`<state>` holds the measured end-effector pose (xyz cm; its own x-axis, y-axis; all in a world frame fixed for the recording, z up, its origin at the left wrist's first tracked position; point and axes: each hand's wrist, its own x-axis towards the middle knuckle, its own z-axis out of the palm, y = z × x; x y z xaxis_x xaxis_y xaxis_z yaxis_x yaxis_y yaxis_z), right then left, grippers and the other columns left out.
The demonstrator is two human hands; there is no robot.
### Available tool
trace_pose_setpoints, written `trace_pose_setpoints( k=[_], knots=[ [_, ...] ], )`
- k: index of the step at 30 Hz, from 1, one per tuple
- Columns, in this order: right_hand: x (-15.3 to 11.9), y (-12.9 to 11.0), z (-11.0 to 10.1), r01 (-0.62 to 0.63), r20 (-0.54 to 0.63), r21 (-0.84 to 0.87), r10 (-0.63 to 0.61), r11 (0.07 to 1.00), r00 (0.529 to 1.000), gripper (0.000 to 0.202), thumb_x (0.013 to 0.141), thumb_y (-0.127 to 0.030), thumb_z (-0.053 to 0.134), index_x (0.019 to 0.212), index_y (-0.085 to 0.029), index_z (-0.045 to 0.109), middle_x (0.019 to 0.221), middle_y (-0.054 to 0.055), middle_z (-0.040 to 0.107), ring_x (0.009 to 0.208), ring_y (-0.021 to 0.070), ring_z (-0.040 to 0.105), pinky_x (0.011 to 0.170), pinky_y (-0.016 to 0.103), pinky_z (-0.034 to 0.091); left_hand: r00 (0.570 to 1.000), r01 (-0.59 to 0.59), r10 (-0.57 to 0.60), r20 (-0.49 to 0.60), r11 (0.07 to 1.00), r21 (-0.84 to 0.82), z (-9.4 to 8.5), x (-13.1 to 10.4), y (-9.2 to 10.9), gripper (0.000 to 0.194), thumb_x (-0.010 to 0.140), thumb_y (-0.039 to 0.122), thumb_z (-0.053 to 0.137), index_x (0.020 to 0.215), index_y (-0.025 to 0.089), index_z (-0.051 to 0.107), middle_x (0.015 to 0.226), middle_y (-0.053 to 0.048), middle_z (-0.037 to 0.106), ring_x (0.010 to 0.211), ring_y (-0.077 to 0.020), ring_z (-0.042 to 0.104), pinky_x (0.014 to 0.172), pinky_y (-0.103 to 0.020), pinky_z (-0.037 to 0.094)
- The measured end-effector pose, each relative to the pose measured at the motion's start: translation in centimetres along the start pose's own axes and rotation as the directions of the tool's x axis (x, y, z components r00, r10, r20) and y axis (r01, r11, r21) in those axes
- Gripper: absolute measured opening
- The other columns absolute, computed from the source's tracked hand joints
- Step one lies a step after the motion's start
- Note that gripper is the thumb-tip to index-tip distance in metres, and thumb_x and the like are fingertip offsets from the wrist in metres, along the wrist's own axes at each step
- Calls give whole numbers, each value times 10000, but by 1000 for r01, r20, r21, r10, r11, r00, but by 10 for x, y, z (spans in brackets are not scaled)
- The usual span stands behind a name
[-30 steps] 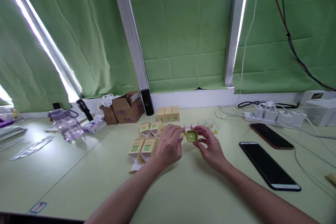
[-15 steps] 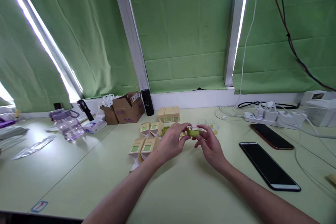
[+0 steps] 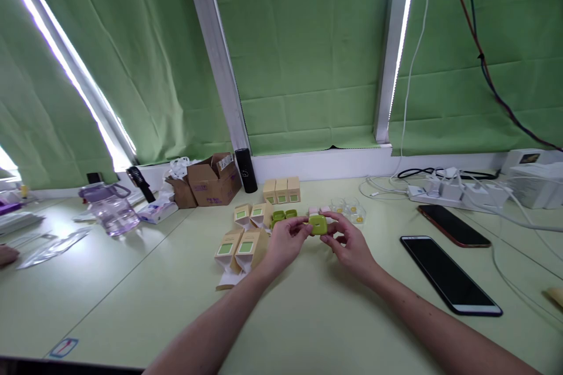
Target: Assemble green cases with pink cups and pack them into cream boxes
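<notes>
A small square green case [image 3: 317, 225] with rounded corners is held up above the table, its flat face turned toward me. My left hand [image 3: 284, 243] pinches its left edge between thumb and fingers. On the opposite edge, the fingers of my right hand [image 3: 350, 247] are closed too. Behind my left hand sit more green cases [image 3: 290, 213], partly hidden. Small kraft boxes with green labels [image 3: 246, 247] lie left of that hand. Clear round-celled holders with yellow bits [image 3: 355, 212] stand beyond my right hand, beside small pale pink pieces [image 3: 314, 211].
Three closed kraft boxes [image 3: 282, 190] stand at the back. Left are a cardboard carton [image 3: 214, 181], a black cylinder [image 3: 246, 171] and a purple bottle [image 3: 109, 211]. Two phones [image 3: 448, 272] and a power strip [image 3: 457, 194] lie right. Another person's hand [image 3: 7, 255] shows far left.
The green case has been tilted so its flat face shows, and both hands have shifted slightly left with it. Green cases behind my left hand are more visible. Another person's hand has appeared far left.
</notes>
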<state>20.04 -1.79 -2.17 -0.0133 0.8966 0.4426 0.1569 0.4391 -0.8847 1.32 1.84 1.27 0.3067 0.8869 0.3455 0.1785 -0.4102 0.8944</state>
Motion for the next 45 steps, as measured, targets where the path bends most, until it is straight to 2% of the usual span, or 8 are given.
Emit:
trace_pose_setpoints(
  k=[11,17,21,26,29,34,39,45],
  knots=[
    [1,7,0,-29,31,173,24,984,999,434,905,-452,687,1278,-267,564,1236,100,648,1020,227,627,627,299,595,993,-107,94,75,974,199,1,-7,-2,253,958,253,570,1089,237,785,982,-46,796,892,-207,723,816,-321,561],
    [3,10,1,-71,34,274,64,959,997,447,863,-526,742,1183,-243,612,1191,103,665,1075,256,642,620,299,610,952,-271,306,-6,854,444,-2,-10,-10,312,889,190,693,1198,225,676,1040,-66,742,936,-227,677,864,-390,559],
    [3,11,2,-95,25,247,91,964,996,451,846,-542,758,1150,-230,641,1140,99,685,1011,240,637,572,266,568,883,-440,463,81,754,487,-2,-13,-10,505,887,103,666,1353,261,555,1236,-92,666,1168,-265,594,996,-458,529],
    [2,8,5,-83,29,177,79,981,996,443,852,-549,744,1148,-230,660,1050,78,675,913,214,615,538,254,524,856,-509,475,202,713,483,-2,-17,-5,573,892,18,580,1390,300,553,1320,-93,608,1260,-265,529,1079,-482,485],
    [1,10,5,-86,35,143,81,986,996,436,889,-560,692,1172,-232,645,1041,75,677,918,219,628,560,266,527,879,-474,442,179,768,429,-2,-16,-5,529,867,26,609,1323,293,607,1279,-84,635,1239,-262,549,1056,-466,500],
    [2,16,-2,1,-4,-171,-1,985,1000,279,991,-429,540,1160,-229,637,1085,87,703,958,233,645,704,348,554,971,-187,217,-95,949,253,-4,-6,-9,468,787,78,716,1219,247,654,1228,-67,686,1054,-217,646,928,-376,547],
    [5,23,-4,272,168,-588,-214,761,962,252,956,-161,488,1115,-214,677,1187,105,712,1154,277,574,998,473,491,979,-49,46,-201,999,-13,-9,6,-12,477,699,70,759,1147,207,669,1153,-61,714,1012,-198,687,932,-349,557],
    [0,23,7,380,328,-752,-194,538,924,413,914,-95,510,1296,-190,635,1459,122,596,1393,322,409,1146,513,331,979,-3,-28,-203,988,-153,-12,11,-14,507,654,63,777,1135,176,668,1124,-82,732,993,-200,709,895,-340,582]
  ],
)
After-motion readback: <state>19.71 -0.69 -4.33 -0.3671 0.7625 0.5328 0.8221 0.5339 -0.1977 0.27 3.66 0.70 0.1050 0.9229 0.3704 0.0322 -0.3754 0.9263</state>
